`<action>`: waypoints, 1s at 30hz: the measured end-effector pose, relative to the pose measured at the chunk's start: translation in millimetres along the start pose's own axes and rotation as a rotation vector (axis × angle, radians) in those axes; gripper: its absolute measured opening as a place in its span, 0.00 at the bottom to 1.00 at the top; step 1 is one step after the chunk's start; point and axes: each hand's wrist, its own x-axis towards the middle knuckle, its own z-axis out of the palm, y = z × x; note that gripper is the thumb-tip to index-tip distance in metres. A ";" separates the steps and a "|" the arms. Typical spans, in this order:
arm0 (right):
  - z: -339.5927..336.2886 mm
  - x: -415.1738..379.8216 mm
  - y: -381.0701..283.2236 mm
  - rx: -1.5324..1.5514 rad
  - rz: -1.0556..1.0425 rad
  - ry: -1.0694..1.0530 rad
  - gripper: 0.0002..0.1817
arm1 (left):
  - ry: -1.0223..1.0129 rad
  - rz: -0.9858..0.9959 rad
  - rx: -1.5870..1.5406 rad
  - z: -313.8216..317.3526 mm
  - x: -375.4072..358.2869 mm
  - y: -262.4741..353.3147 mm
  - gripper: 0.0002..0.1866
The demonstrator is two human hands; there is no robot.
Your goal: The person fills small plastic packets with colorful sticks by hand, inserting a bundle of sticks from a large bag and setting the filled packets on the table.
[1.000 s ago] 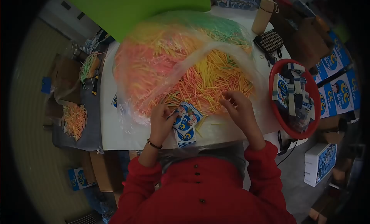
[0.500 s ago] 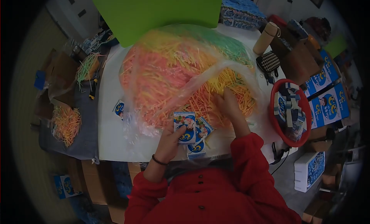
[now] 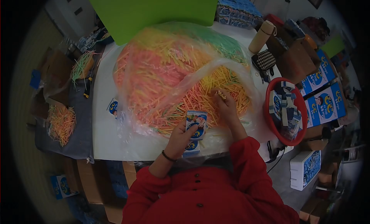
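Note:
A large clear plastic bag (image 3: 150,81) full of thin pink, orange, yellow and green sticks lies open on the white table (image 3: 104,135). At the bag's front edge my left hand (image 3: 180,141) is closed on a small blue and white printed packet (image 3: 197,123), thumb on its face. Another packet (image 3: 191,147) shows just below it. Over the sticks at the bag's right side, my right hand (image 3: 226,106) is closed round a small bundle of sticks (image 3: 221,95), whose pale ends point up.
A red basket (image 3: 268,120) of packets stands at the right, near a tan bottle (image 3: 262,36) and a checked pouch (image 3: 264,60). A green board (image 3: 154,12) rises behind the bag. Loose sticks (image 3: 62,125) lie on a grey surface (image 3: 83,127) at the left.
My right hand has come up from among the sticks with a bundle now visible in it. My left hand has moved right with its packet, and fewer packets show around it.

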 end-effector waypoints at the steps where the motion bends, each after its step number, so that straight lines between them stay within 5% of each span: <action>1: -2.3 -0.3 -0.9 0.083 0.064 0.002 0.15 | 0.028 -0.056 -0.070 -1.0 0.5 1.3 0.14; 3: -5.3 0.8 -12.3 0.164 0.129 0.000 0.14 | 0.057 -0.110 -0.142 -2.8 2.1 5.1 0.14; 5: -5.2 6.5 -38.0 0.652 0.371 0.276 0.11 | 0.063 -0.156 -0.280 -4.0 3.8 12.9 0.15; 9: -23.2 13.6 -25.6 0.935 0.432 0.314 0.10 | 0.088 -0.266 -0.313 -3.3 6.7 35.2 0.17; 12: -22.0 0.4 -23.4 0.618 0.226 0.247 0.10 | 0.079 -0.147 -0.330 -2.9 11.7 37.5 0.18; 14: -19.9 -10.7 -15.9 0.115 0.179 0.004 0.09 | -0.020 -0.019 -0.192 -6.7 15.6 34.8 0.17; 18: -25.0 -7.9 0.6 0.354 0.131 0.068 0.09 | 0.036 0.013 -0.088 -5.5 17.0 25.0 0.12; 20: -36.8 1.3 -6.5 -0.589 -0.495 0.096 0.09 | 0.118 0.071 0.062 -1.9 16.4 26.1 0.11; 24: -25.6 -0.1 -29.0 -0.707 -0.582 -0.010 0.09 | 0.074 0.026 -0.078 -3.7 19.5 29.1 0.11; 26: -15.9 -6.8 -32.7 0.073 0.025 -0.018 0.11 | 0.149 -0.123 -0.235 5.3 18.4 41.6 0.12; 27: -17.0 -4.7 -34.0 0.071 0.022 -0.018 0.11 | 0.147 -0.120 -0.236 2.9 19.7 40.0 0.12; 29: -19.4 -1.5 -35.2 0.709 0.267 0.135 0.15 | 0.073 -0.085 -0.208 -4.9 19.6 33.1 0.10; 30: -19.9 -1.7 -34.4 0.710 0.273 0.133 0.15 | 0.078 -0.087 -0.210 -4.5 18.2 32.7 0.10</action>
